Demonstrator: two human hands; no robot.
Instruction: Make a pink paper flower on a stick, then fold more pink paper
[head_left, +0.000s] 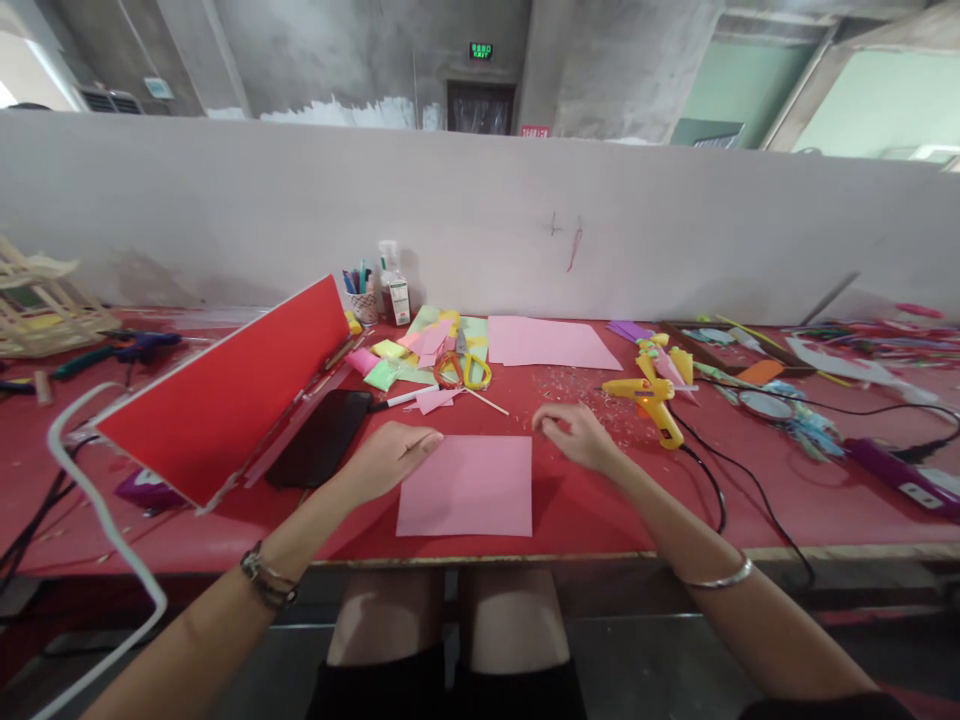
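A sheet of pink paper (465, 490) lies flat on the red tabletop in front of me, near the front edge. At its upper left corner is my left hand (394, 455), closed, fingers curled and thumb against them; no object shows in it. Just off the upper right corner hovers my right hand (577, 435), loosely closed with curled fingertips and nothing visible between them. Beyond the sheet lie scissors (463, 371) with orange and yellow handles, a thin stick (487, 402), a white pen (409, 397) and small pink scraps (437, 399).
A black phone (322, 440) and a leaning red board (232, 395) stand left. More pink sheets (551, 342) lie at the back. To the right is a yellow glue gun (649, 400) with its cable. A pen cup (364, 303) and bottle (395, 285) stand by the partition.
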